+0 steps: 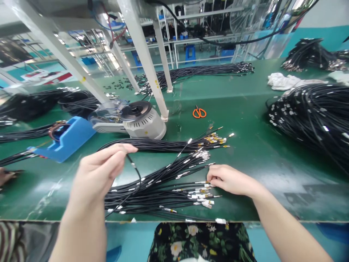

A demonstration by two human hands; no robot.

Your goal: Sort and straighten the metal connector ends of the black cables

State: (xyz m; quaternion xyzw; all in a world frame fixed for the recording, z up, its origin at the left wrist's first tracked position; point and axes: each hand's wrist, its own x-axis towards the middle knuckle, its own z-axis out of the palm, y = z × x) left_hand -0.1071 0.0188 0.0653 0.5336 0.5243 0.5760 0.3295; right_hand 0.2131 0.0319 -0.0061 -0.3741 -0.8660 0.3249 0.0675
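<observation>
My left hand (99, 171) is raised over the bench, thumb and fingers pinched on a black cable (137, 173) that bends down from the fingertips and carries a white label. My right hand (229, 178) is closed at the tips of the near cable bundle (152, 196), its fingertips around the end of one cable; the exact grip is partly hidden. White labels and yellowish sleeves mark many ends of this bundle. Just behind it, a second bundle of black cables (163, 145) lies lengthwise, its tips fanned out to the right.
Orange-handled scissors (199, 112) lie beyond the bundles. A grey round tape dispenser (144, 120) and a blue tape holder (73, 138) stand left. Coiled cables (313, 120) and white gloves (289, 80) are at right. White posts (147, 62) rise from the bench. Another person's hand (5, 176) shows far left.
</observation>
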